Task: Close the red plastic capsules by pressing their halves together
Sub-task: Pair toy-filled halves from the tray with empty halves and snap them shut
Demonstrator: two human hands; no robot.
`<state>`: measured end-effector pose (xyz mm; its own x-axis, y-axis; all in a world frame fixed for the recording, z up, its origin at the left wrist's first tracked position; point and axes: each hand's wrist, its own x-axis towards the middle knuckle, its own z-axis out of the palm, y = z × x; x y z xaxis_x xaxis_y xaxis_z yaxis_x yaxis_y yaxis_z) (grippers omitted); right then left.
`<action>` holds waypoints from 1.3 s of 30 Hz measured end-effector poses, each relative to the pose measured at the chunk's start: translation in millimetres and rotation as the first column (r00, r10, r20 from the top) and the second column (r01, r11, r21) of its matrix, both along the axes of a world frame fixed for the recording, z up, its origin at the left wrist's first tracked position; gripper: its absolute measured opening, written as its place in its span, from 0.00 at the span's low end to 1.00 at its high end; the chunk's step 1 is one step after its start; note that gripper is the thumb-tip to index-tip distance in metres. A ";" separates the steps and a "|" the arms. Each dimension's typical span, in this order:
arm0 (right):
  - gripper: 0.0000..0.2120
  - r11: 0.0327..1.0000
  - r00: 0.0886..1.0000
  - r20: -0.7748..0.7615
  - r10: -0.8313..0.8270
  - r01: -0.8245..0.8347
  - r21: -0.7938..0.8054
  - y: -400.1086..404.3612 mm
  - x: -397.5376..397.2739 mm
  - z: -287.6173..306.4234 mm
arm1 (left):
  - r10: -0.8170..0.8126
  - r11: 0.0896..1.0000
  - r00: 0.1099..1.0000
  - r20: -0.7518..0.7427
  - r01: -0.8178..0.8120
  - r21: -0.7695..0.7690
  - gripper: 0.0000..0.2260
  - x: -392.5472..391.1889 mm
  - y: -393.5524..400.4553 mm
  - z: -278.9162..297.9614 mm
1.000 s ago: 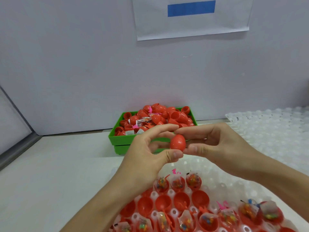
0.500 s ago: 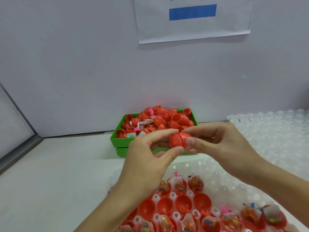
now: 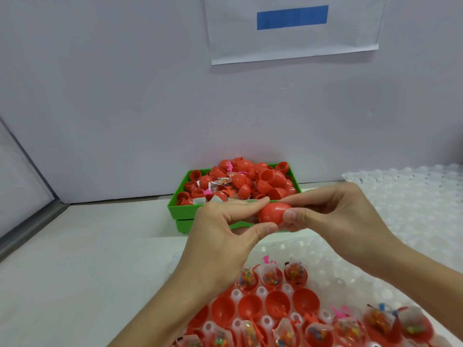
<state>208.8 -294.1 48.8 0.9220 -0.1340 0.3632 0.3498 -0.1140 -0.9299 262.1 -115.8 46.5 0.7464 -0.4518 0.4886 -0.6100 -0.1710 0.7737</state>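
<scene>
A red egg-shaped capsule [image 3: 271,212] lies on its side in the air, held between both hands in front of the green bin. My left hand [image 3: 225,236] pinches its left half between thumb and fingers. My right hand [image 3: 333,216] pinches the right half, thumb in front. The two halves meet along a visible seam. Below the hands, a clear blister tray [image 3: 333,261] holds several open red capsule halves [image 3: 276,305], some with small toy packets [image 3: 270,275] in them.
A green bin [image 3: 185,211] heaped with red capsule halves [image 3: 265,179] and packets stands against the back wall. Another clear blister tray [image 3: 413,196] lies at the right. A white table [image 3: 87,259] spreads out at the left, with a metal rail [image 3: 27,226] along its edge.
The capsule has turned from upright to lying sideways between my fingers, and both hands have shifted slightly up and right with it. The view has also tilted a little.
</scene>
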 end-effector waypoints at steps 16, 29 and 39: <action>0.06 0.999 0.998 -0.055 -0.027 0.025 -0.041 3.7 -4.3 5.9 | 0.076 0.997 0.989 0.128 -0.077 0.004 0.17 -3.9 -4.1 -1.3; 0.05 0.999 0.998 -0.062 0.029 -0.030 -0.018 10.6 -7.9 8.6 | 0.144 0.990 0.966 0.216 -0.143 -0.023 0.13 -8.4 -3.3 -0.7; 0.10 0.995 0.997 -0.080 0.024 -0.032 -0.096 5.9 -7.7 12.6 | 0.103 0.994 0.970 0.218 -0.108 0.013 0.17 -9.2 -1.6 6.5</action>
